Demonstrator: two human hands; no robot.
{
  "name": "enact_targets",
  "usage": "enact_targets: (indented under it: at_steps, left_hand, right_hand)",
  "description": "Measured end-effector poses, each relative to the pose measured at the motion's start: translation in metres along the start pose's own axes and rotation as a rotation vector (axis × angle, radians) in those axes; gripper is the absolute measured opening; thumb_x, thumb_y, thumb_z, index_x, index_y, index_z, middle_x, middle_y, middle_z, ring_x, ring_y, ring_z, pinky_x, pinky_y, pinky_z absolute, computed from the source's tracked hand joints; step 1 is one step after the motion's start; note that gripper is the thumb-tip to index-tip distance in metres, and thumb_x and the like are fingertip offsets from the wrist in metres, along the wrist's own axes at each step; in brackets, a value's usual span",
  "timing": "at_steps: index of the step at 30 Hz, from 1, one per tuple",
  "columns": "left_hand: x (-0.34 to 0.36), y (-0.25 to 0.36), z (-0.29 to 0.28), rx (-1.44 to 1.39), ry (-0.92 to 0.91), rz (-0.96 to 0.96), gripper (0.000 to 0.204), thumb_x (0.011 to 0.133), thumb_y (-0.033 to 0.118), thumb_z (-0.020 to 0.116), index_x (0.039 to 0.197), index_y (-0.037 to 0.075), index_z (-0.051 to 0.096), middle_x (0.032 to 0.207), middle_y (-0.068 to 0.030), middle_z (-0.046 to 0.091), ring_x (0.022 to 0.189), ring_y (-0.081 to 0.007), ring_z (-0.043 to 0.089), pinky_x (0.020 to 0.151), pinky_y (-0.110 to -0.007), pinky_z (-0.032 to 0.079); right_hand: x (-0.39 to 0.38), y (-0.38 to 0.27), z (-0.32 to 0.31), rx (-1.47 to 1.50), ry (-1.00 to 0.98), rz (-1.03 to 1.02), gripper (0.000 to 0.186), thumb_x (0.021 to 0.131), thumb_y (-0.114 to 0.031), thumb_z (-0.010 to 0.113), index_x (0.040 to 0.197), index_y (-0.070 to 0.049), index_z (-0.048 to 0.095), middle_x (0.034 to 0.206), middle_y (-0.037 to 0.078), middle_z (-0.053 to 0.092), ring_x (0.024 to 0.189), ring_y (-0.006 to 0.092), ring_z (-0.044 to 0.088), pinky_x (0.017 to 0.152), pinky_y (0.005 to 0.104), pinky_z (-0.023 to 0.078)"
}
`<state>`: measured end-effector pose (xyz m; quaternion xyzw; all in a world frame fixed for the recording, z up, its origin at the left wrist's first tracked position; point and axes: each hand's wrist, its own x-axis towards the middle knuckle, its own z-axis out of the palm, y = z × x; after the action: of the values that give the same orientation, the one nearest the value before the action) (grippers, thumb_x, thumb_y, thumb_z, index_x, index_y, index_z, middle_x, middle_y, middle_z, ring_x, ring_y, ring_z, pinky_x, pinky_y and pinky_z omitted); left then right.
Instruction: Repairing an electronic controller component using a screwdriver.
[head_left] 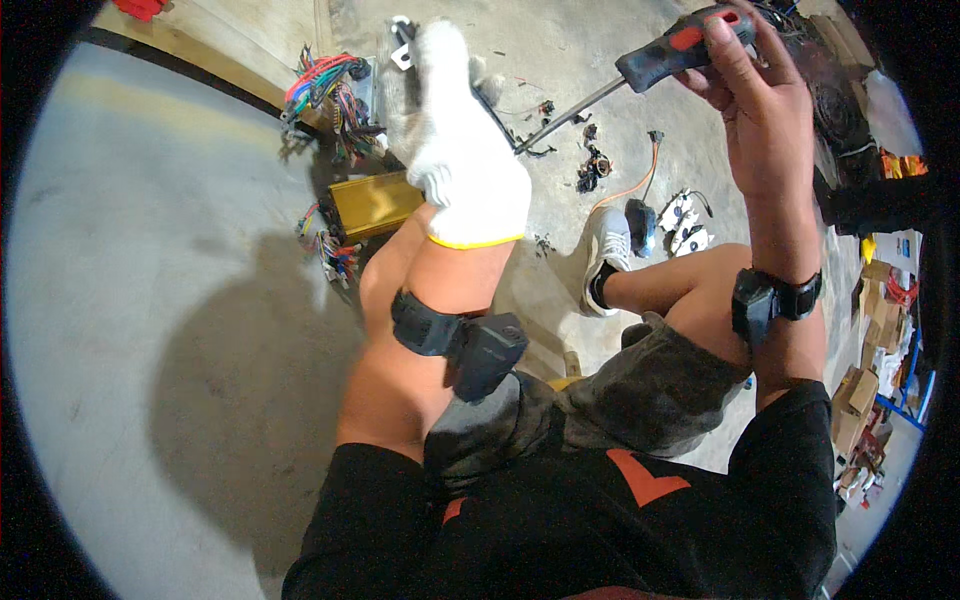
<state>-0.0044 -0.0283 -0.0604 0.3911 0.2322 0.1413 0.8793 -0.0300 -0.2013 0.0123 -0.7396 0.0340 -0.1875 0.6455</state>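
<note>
A white knit glove with a yellow cuff covers my left hand (460, 150), which is closed around a small black-and-white part (402, 45); the part's lower portion is hidden by the glove. My bare right hand (755, 100) grips a screwdriver (675, 52) by its black-and-red handle. The metal shaft slants down to the left, and its tip shows beside the glove, close to a thin black strip (495, 118). I cannot tell whether the tip touches the strip.
Bundled coloured wires (345, 105) and a gold metal box (375, 205) lie left of the glove. Small black scraps (594, 170), an orange cable (640, 180) and white-and-black parts (688, 222) are on the concrete floor near my shoe (607, 250). Cardboard boxes (855, 400) stand at far right.
</note>
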Motion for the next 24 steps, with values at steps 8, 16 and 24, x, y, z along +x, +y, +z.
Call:
enact_targets:
  at_steps: [8,16,24]
  left_hand:
    - [-0.007,0.015,0.017,-0.158,-0.137,0.214,0.025,0.094,0.040,0.062,0.103,0.018,0.058,0.082,0.0004,0.059,0.070,-0.0131,0.060,0.059,-0.029,0.050]
    - [0.032,-0.005,-0.005,-0.281,-0.112,-0.334,0.038,0.099,0.046,0.049,0.107,0.010,0.054,0.091,-0.0103,0.063,0.082,-0.0293,0.066,0.076,-0.048,0.059]
    - [0.020,-0.021,-0.006,-0.185,-0.248,-0.458,0.047,0.098,0.053,0.051,0.112,0.008,0.056,0.101,-0.0143,0.065,0.087,-0.0327,0.066,0.081,-0.050,0.058]
  right_hand:
    - [0.030,0.077,-0.035,0.157,-0.007,0.253,0.037,0.097,-0.029,0.063,0.114,0.004,0.059,0.097,0.010,0.065,0.081,0.0146,0.065,0.079,0.0304,0.059]
    - [0.052,0.102,-0.052,-0.007,-0.002,0.244,0.027,0.100,-0.018,0.050,0.120,-0.001,0.052,0.094,0.011,0.062,0.080,0.0232,0.067,0.073,0.0362,0.056]
    - [0.042,0.267,-0.011,-1.267,-0.917,-0.003,0.027,0.084,-0.036,0.067,0.093,-0.011,0.072,0.089,0.016,0.071,0.081,0.0372,0.067,0.072,0.0448,0.053]
